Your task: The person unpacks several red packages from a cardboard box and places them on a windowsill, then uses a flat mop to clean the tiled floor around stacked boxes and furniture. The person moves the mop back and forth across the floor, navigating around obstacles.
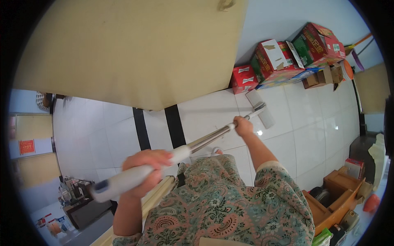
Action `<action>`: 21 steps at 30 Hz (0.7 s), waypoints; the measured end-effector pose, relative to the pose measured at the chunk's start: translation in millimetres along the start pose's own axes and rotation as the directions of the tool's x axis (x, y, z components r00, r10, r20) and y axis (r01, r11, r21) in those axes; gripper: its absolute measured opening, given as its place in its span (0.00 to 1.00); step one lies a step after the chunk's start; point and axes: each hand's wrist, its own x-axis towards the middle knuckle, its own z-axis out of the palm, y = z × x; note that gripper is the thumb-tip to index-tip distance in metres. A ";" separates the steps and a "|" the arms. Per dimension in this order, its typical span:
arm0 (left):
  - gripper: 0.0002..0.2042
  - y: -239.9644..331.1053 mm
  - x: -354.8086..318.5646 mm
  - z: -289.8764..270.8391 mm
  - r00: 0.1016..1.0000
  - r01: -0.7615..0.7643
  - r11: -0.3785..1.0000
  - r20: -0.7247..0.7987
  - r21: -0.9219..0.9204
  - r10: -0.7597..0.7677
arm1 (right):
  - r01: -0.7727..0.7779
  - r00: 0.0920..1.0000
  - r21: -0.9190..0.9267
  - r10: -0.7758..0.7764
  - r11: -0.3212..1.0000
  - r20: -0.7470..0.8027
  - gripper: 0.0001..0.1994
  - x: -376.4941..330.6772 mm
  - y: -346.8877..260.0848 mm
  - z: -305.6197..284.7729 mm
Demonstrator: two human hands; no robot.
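Note:
A flat mop [203, 142] runs slantwise across the view, with a white grip, a shiny metal pole and a pale flat head [268, 119]. My left hand [147, 167], slightly blurred, is wrapped round the thick white grip at lower left. Farther down the pole, my right hand [243, 126] closes round it near the mop head. The head lies on the white tiled floor [213, 108], close to a small red box [244, 79] by the wall.
A beige door panel [135, 53] fills the upper left. Red and green cartons [269, 65] line the far wall, with an opened brown carton [315, 80] beside them. At right stands a wooden shelf unit [342, 189]; at left, a dark cabinet [88, 211] with clutter on it.

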 end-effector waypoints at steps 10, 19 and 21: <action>0.08 54.1 -37.3 -42.9 0.977 0.114 0.991 -0.188 0.071 -0.099 | 0.223 0.957 -0.018 -0.215 0.975 0.195 0.05 -12.0 -71.8 48.7; 0.13 128.5 -103.0 -86.0 0.910 0.130 0.929 -0.414 0.347 0.027 | 0.543 0.718 0.148 -0.548 0.827 0.428 0.10 -51.3 -216.9 60.2; 0.14 126.0 -108.7 -96.6 0.917 0.084 0.929 -0.393 0.361 0.070 | 0.545 0.702 0.149 -0.546 0.825 0.457 0.07 -59.1 -225.8 41.5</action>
